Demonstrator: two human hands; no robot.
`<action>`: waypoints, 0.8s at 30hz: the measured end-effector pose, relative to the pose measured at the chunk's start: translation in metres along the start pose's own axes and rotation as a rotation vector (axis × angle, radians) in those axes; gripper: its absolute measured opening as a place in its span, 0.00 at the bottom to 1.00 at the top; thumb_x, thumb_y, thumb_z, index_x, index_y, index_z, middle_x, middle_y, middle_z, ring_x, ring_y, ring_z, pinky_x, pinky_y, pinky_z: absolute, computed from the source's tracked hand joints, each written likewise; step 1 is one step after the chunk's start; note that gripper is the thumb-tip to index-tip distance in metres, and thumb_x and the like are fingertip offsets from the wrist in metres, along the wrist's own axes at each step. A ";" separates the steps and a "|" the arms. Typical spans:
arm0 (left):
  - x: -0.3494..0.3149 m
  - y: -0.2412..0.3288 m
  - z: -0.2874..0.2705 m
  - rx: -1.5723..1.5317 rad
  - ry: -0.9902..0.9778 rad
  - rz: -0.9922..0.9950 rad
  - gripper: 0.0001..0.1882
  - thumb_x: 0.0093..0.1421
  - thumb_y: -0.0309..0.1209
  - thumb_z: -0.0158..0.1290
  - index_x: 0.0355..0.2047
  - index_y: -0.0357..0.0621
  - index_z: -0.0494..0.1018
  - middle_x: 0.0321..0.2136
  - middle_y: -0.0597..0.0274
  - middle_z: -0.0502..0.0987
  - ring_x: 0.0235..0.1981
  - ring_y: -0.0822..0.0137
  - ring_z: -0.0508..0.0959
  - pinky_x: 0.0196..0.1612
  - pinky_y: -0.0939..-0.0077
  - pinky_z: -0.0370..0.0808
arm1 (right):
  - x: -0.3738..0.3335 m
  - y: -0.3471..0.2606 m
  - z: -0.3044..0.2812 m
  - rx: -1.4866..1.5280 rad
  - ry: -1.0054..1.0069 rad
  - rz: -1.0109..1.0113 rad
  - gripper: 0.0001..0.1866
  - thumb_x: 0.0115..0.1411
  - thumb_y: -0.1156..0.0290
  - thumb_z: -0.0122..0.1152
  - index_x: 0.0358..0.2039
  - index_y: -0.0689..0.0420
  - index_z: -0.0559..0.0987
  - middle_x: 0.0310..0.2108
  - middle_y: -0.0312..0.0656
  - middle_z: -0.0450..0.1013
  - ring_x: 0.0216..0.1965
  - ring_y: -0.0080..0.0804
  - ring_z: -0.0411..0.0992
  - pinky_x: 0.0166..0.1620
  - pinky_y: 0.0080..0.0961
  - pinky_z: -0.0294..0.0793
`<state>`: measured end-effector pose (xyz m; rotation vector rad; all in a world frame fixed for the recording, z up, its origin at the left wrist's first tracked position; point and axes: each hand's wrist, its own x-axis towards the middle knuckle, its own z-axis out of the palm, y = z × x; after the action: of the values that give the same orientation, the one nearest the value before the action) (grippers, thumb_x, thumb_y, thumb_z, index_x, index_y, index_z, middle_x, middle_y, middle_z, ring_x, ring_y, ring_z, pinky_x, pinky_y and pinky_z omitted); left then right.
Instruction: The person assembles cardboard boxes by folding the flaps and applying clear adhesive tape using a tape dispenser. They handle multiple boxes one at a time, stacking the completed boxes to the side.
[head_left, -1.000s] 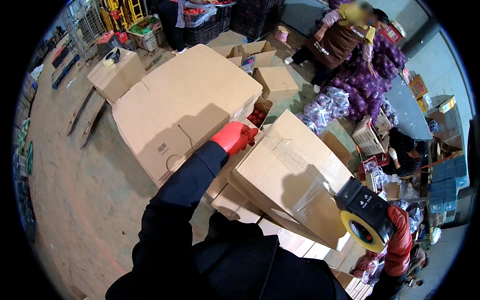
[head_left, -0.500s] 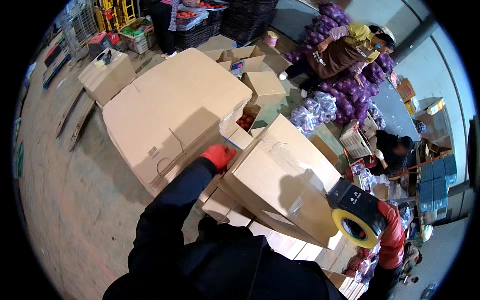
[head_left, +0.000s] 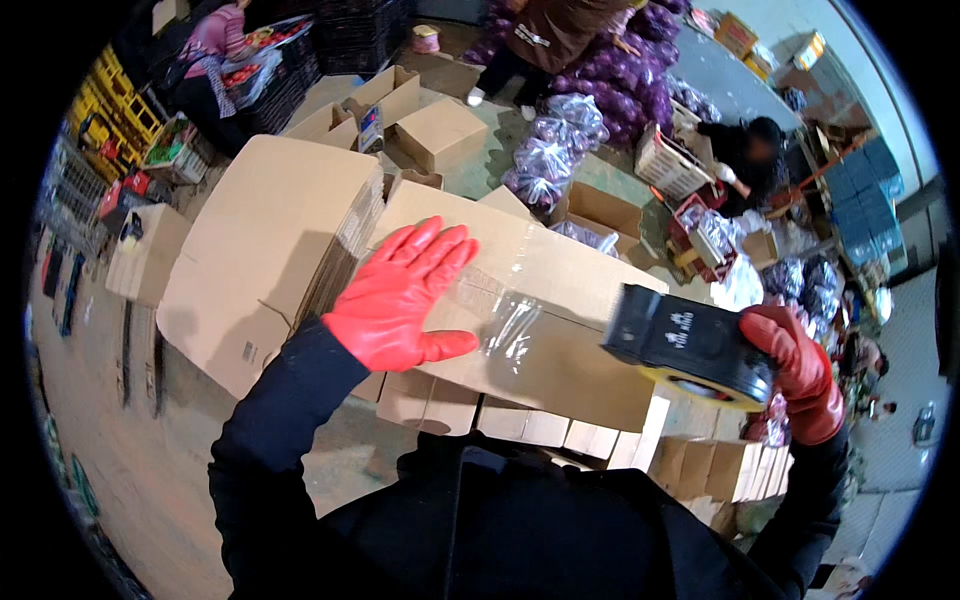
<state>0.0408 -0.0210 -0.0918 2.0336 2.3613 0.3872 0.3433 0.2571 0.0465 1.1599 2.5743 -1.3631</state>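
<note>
My left hand (head_left: 405, 298), in a red rubber glove, is spread with its fingers apart over the left end of a cardboard box (head_left: 590, 340). Whether the palm presses on the cardboard, I cannot tell. A strip of clear tape (head_left: 512, 325) runs across the middle of that box. Gloved in red too, my right hand (head_left: 797, 372) grips a black tape dispenser (head_left: 690, 345) by its rear end, above the right side of the box. A yellowish tape roll shows at the dispenser's underside.
Flattened cardboard sheets (head_left: 255, 240) are stacked at left, and more cartons (head_left: 430, 400) lie under the box. Beyond stand open cartons (head_left: 600, 215), bagged produce (head_left: 560, 140) and purple net sacks (head_left: 620, 95). Several people work around, one beside a white crate (head_left: 672, 165).
My left hand has gone from curled at the box's left edge to spread over its top. The box now lies turned, and the dispenser has swung to point left, its roll underneath.
</note>
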 end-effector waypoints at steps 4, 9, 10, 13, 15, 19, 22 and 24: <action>0.000 0.005 -0.009 0.003 -0.076 -0.016 0.48 0.52 0.56 0.53 0.66 0.44 0.49 0.66 0.52 0.51 0.67 0.50 0.48 0.67 0.57 0.42 | -0.025 0.057 -0.040 -0.221 0.022 -0.095 0.24 0.56 0.55 0.55 0.38 0.67 0.78 0.32 0.44 0.74 0.34 0.31 0.71 0.40 0.28 0.69; 0.001 0.004 -0.007 -0.020 -0.100 0.000 0.47 0.51 0.53 0.55 0.65 0.44 0.51 0.65 0.50 0.52 0.66 0.48 0.49 0.67 0.55 0.42 | -0.053 0.194 -0.096 -0.284 0.215 -0.109 0.23 0.54 0.54 0.56 0.34 0.65 0.78 0.29 0.44 0.74 0.31 0.32 0.71 0.38 0.31 0.69; 0.005 0.002 -0.007 -0.010 -0.102 0.017 0.47 0.51 0.53 0.55 0.65 0.44 0.51 0.65 0.50 0.52 0.66 0.48 0.49 0.67 0.55 0.42 | -0.055 0.203 -0.102 -0.280 0.150 -0.014 0.23 0.54 0.54 0.57 0.37 0.65 0.77 0.30 0.45 0.73 0.32 0.33 0.71 0.39 0.30 0.69; 0.010 0.005 -0.012 0.008 -0.124 0.016 0.46 0.51 0.50 0.56 0.65 0.42 0.51 0.65 0.49 0.52 0.66 0.46 0.48 0.66 0.54 0.43 | -0.041 0.190 -0.077 -0.292 0.087 0.157 0.26 0.54 0.51 0.57 0.36 0.65 0.78 0.29 0.47 0.74 0.31 0.32 0.72 0.39 0.29 0.69; 0.013 0.009 -0.019 0.031 -0.177 0.006 0.46 0.52 0.48 0.55 0.65 0.41 0.51 0.65 0.48 0.51 0.67 0.45 0.47 0.66 0.54 0.43 | -0.016 0.164 -0.037 -0.269 0.091 0.216 0.29 0.53 0.47 0.56 0.32 0.66 0.79 0.28 0.49 0.75 0.30 0.30 0.73 0.38 0.28 0.69; 0.007 0.008 -0.021 0.037 -0.180 0.019 0.46 0.53 0.47 0.55 0.65 0.39 0.49 0.65 0.48 0.50 0.67 0.47 0.46 0.67 0.55 0.41 | 0.047 0.170 0.018 -0.248 -0.265 -0.053 0.19 0.60 0.57 0.49 0.44 0.57 0.76 0.24 0.50 0.71 0.30 0.40 0.73 0.37 0.34 0.69; 0.009 0.001 -0.020 0.054 -0.200 0.043 0.46 0.54 0.46 0.54 0.66 0.38 0.47 0.66 0.48 0.49 0.68 0.48 0.45 0.67 0.57 0.39 | 0.076 0.185 0.040 -0.164 -0.175 -0.709 0.18 0.53 0.68 0.56 0.46 0.49 0.76 0.33 0.45 0.73 0.37 0.40 0.73 0.42 0.31 0.71; 0.005 -0.007 -0.015 0.033 -0.197 0.042 0.46 0.54 0.46 0.53 0.66 0.38 0.46 0.66 0.48 0.49 0.68 0.48 0.44 0.67 0.56 0.39 | 0.090 0.203 0.052 -0.141 -0.071 -0.844 0.27 0.45 0.76 0.64 0.49 0.49 0.74 0.40 0.43 0.73 0.42 0.40 0.74 0.44 0.30 0.72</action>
<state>0.0313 -0.0199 -0.0781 2.0337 2.2273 0.1406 0.3854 0.3456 -0.1597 -0.0495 3.1633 -1.2037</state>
